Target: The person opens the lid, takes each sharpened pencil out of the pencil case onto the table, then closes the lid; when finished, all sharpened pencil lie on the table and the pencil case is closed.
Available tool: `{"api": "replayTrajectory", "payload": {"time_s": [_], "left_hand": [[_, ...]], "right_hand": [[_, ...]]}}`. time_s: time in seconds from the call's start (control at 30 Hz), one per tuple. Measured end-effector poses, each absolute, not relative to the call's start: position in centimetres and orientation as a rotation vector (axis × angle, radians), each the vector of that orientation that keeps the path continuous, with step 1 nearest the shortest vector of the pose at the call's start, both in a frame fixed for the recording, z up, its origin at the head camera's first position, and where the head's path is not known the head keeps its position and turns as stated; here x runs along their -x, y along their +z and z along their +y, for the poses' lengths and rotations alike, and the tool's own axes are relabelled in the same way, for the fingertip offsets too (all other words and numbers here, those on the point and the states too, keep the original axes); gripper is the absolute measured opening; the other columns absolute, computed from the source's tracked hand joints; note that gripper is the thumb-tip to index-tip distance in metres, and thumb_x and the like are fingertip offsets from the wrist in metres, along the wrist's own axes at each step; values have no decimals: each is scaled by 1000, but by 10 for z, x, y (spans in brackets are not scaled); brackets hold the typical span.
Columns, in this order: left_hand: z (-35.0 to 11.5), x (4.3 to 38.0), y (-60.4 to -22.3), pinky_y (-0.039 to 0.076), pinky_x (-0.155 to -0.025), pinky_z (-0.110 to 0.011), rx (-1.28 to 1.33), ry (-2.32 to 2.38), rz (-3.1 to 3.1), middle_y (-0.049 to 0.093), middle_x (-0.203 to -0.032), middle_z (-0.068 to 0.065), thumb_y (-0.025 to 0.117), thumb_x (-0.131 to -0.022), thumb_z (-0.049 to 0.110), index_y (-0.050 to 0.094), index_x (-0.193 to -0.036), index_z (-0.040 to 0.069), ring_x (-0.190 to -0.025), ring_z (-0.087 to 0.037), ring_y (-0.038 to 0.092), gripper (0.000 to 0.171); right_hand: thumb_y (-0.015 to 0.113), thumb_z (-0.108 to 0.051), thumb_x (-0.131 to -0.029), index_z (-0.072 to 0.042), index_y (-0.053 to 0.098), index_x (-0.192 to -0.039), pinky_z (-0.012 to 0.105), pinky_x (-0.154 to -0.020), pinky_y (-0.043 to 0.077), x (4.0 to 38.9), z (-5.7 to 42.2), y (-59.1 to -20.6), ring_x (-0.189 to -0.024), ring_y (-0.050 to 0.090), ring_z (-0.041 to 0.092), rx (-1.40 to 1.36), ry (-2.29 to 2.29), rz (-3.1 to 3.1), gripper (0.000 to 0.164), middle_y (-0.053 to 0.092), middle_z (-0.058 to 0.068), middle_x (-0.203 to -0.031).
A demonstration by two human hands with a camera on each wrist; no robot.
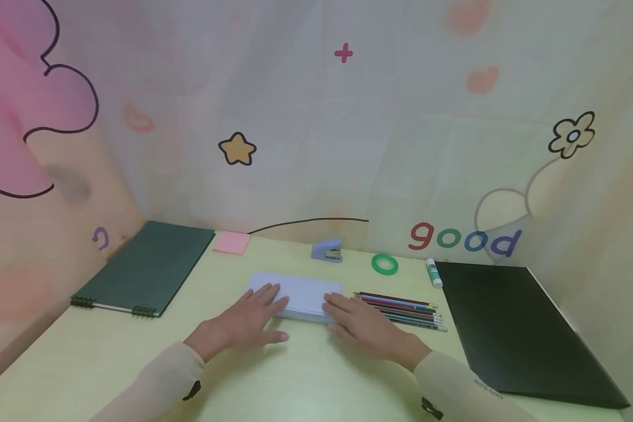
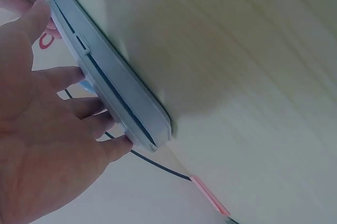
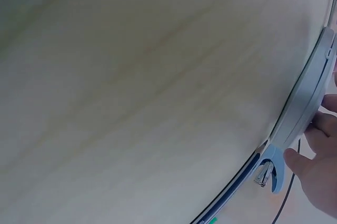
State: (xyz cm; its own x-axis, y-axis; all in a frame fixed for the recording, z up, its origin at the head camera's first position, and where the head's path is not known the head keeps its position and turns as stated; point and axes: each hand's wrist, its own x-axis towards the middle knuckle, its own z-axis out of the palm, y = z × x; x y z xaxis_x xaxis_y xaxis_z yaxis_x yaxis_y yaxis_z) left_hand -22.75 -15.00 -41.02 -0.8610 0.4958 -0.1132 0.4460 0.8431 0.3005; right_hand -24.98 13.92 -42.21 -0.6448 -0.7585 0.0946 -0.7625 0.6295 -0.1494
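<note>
A pale white-lilac pencil case (image 1: 306,292) lies flat and closed at the middle of the table. Straight fingers of my left hand (image 1: 245,321) rest on its left part, the thumb held apart in front. On the right end lie the fingers of my right hand (image 1: 368,327). The left wrist view shows a small clasp (image 2: 82,44) along the front side of the case (image 2: 118,79), whose lid is down. In the right wrist view, my right hand (image 3: 318,166) spreads over the case (image 3: 300,103). Several pencils (image 1: 414,312) lie in a row just right of it.
Behind the case stand a lilac stapler (image 1: 326,250) and a green tape roll (image 1: 385,272). A glue stick (image 1: 434,274) lies by a large black folder (image 1: 527,334) on the right. Pink sticky notes (image 1: 231,242) and a dark green spiral notebook (image 1: 147,266) are on the left.
</note>
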Motion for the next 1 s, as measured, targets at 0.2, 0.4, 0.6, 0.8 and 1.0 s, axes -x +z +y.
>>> {"api": "replayTrajectory", "payload": {"time_s": [0.2,0.4,0.6,0.8,1.0], "left_hand": [[-147,227,-406,17,-123,-58,-721,402,2813,22,-165,-18,64,-93,53,38,-154,11,-154,-37,17,79],[-144,227,-404,19,-122,-57,-709,387,2812,23,-165,-18,65,-93,50,39,-153,10,-154,-37,18,77],[-144,228,-405,22,-121,-58,-737,391,2815,25,-164,-19,66,-93,48,42,-152,9,-153,-38,21,74],[-147,230,-406,26,-120,-56,-747,393,2836,29,-162,-19,66,-94,45,45,-150,10,-151,-38,26,70],[-145,240,-400,33,-118,-54,-719,380,2859,43,-155,-19,67,-94,40,55,-143,11,-145,-37,38,57]], "right_hand": [[52,-26,-104,-7,51,-145,55,-115,35,249,140,-422,-143,45,29,-1307,248,-2783,46,47,10,-154],[52,-28,-104,-8,52,-145,53,-115,37,251,143,-424,-143,44,29,-1309,228,-2769,46,47,9,-154],[52,-29,-104,-7,53,-144,51,-113,40,251,143,-428,-141,47,29,-1325,225,-2738,45,49,11,-153],[47,-34,-106,-10,53,-144,54,-116,35,252,139,-418,-143,45,29,-1310,246,-2860,46,47,9,-155],[43,-44,-105,-10,45,-150,55,-120,27,256,140,-404,-150,32,31,-1179,385,-2943,56,37,11,-161]]}}
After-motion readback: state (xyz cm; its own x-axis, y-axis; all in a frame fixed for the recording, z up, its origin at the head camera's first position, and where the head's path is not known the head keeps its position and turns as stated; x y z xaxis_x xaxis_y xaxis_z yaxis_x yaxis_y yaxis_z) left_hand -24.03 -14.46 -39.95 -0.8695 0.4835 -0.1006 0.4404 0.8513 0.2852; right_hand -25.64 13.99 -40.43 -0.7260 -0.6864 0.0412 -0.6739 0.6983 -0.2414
